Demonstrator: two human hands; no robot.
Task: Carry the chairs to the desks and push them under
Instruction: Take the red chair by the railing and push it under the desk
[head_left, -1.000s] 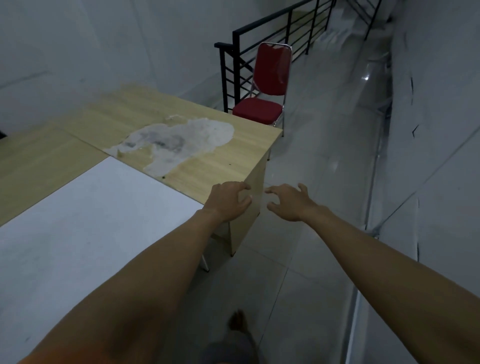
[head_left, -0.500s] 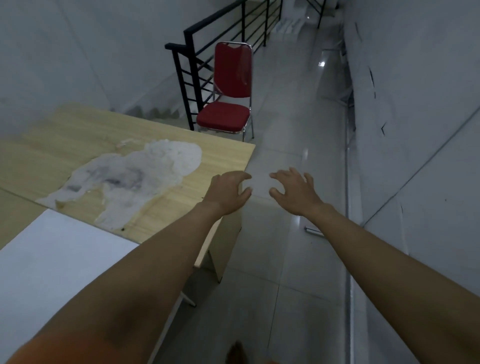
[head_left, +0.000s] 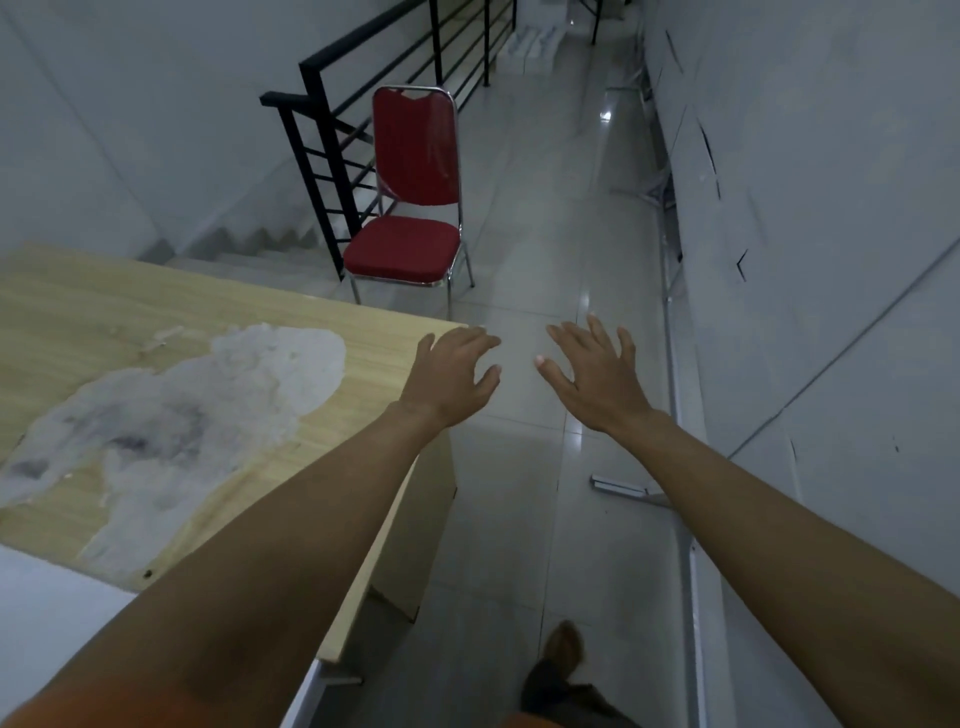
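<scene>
A red padded chair (head_left: 410, 208) with a chrome frame stands ahead on the tiled floor, beside a black stair railing, its seat facing me. A light wooden desk (head_left: 93, 312) with a large peeled grey patch fills the left. Both arms reach forward. My left hand (head_left: 452, 376) hovers over the desk's far right corner, fingers spread, holding nothing. My right hand (head_left: 597, 374) is open over the floor to the right, also holding nothing. Both hands are well short of the chair.
A black metal railing (head_left: 322, 156) guards a stairwell behind the chair. A white desk surface (head_left: 47, 613) adjoins the wooden one at lower left. A grey wall (head_left: 831, 234) runs along the right, with a loose metal strip (head_left: 621, 487) on the floor. My foot (head_left: 561, 649) shows below.
I have walked forward along the desk; the chair is nearer and larger. Both hands stay stretched out and have spread wider open.
</scene>
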